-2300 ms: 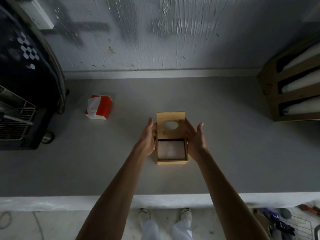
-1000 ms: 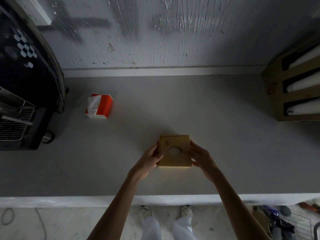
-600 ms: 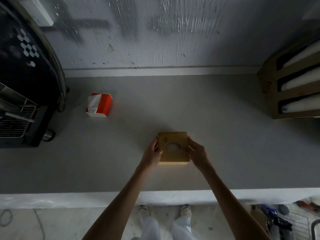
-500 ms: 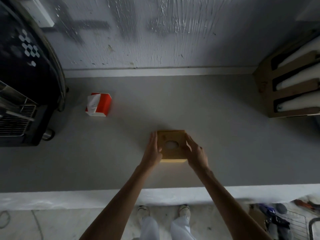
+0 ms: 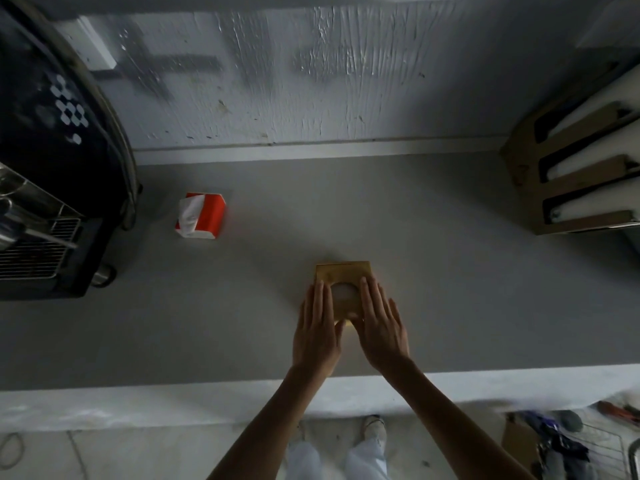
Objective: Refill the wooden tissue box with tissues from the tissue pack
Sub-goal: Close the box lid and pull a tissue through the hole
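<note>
Head view: my left grip [image 5: 317, 327] and right grip [image 5: 379, 327] lie flat, straight-fingered, on the wooden tissue box [image 5: 343, 271] in the middle of the grey surface [image 5: 450, 289], pressing its smooth square lid [image 5: 360, 270] and clasping nothing. Pale tissue [image 5: 343, 297] shows through the oval hole [image 5: 341, 289] between them. I judge the refill nearly done. The red-and-white tissue pack [image 5: 204, 220], soft and crinkled, lies well apart at ten o'clock, nearer the left grip.

Dim, flat light, soft shadows, wide-angle warp at edges, slight blur
</note>
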`<state>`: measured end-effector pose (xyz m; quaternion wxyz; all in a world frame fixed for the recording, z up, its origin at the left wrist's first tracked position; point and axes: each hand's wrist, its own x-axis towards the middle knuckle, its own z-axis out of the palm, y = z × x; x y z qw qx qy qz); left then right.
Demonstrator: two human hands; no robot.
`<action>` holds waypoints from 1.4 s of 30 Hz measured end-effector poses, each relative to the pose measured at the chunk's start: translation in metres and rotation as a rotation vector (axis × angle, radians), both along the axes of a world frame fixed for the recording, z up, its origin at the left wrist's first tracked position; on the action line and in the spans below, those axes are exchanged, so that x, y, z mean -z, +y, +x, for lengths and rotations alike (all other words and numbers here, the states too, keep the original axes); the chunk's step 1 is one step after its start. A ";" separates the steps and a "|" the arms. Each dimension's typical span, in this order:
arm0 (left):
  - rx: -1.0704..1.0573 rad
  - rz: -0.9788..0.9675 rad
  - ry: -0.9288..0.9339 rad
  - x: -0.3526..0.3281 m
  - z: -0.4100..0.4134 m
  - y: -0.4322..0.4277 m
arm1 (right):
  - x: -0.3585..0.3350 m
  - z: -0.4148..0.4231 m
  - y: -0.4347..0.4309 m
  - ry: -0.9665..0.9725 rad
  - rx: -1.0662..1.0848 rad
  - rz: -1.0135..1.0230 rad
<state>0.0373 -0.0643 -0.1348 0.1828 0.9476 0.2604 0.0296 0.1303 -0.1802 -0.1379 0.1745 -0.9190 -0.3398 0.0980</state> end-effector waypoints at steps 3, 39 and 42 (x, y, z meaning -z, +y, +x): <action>0.037 -0.104 0.026 -0.010 -0.002 0.003 | 0.002 0.005 -0.001 0.259 -0.039 0.158; -0.692 -0.935 -0.274 -0.026 0.128 0.078 | -0.023 0.108 0.090 0.656 0.578 0.700; -0.673 -0.907 -0.293 -0.022 0.165 0.103 | -0.023 0.143 0.114 0.661 0.597 0.702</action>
